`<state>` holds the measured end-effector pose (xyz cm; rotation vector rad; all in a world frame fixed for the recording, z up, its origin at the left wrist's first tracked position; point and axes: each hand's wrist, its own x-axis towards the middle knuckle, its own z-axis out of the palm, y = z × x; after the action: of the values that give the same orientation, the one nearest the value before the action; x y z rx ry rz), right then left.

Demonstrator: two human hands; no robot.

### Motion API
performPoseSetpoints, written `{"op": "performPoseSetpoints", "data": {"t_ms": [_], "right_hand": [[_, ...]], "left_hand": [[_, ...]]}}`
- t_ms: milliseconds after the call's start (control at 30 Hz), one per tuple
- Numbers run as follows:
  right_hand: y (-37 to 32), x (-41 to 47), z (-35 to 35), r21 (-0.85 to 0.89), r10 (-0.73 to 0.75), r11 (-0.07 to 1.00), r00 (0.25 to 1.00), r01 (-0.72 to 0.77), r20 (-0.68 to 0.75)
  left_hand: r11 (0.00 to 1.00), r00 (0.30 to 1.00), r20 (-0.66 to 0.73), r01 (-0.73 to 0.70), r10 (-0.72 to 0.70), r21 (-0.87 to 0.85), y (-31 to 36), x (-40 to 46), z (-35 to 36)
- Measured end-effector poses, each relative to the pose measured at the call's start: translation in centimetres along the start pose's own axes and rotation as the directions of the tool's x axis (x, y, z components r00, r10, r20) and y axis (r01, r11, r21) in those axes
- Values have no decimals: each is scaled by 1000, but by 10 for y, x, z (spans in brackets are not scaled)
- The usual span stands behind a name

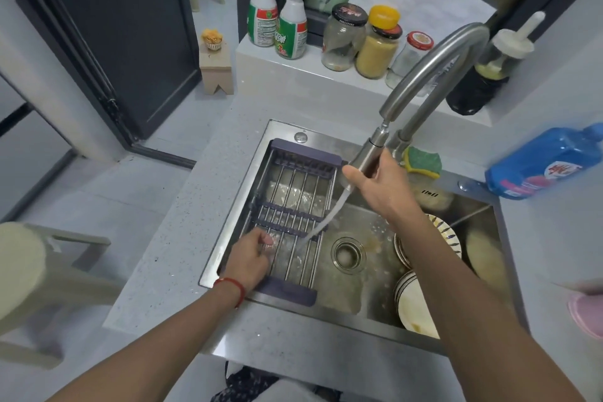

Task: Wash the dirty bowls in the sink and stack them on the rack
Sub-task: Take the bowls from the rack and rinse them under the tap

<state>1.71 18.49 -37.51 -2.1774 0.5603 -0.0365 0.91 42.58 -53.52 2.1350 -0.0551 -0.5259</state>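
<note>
Hands [378, 186] at faucet [368, 153] and rack [293, 206]

Bright, even light; edges warped, blurred

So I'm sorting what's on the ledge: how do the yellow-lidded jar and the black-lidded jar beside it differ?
The yellow-lidded jar is filled nearly to the top with yellowish grains; the black-lidded jar looks almost empty. The yellow lid is tall and domed, the black lid low and flat. Both are clear, upright and on the same ledge.
</note>
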Motion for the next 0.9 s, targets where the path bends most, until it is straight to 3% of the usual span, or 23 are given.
{"op": "performPoseSetpoints", "data": {"t_ms": [200, 367, 433, 533, 633, 767, 900], "right_hand": [[37, -20, -31, -128, -16, 992, 995, 3, -100], [38, -23, -24, 113, -23, 993, 1000, 21, 20], [31, -15, -12, 174, -19, 985, 1000, 22, -19], [21, -2, -3, 216, -2, 976, 998, 15, -59], [22, -2, -5, 196, -17, 981, 1000, 12, 26], [39, -15, -23, 121, -42, 992, 994, 30, 100], [64, -29, -55, 69, -19, 998, 994, 12, 109]], "left_hand": [[994, 993, 44, -110, 110, 11, 48, 7, 19], [997, 999, 29, 39, -41, 60, 73, 25, 34], [986, 990, 51, 124, -131, 115, 70, 23, 38], [978, 984, 34, 167, -173, 129, 59, 15, 36], [978, 985, 15, 171, -174, 117, 55, 8, 30], [992, 996, 3, 89, -89, 86, 70, 6, 24], [991, 990, 45, -135, 136, -16, 124, 1, 31]]}}
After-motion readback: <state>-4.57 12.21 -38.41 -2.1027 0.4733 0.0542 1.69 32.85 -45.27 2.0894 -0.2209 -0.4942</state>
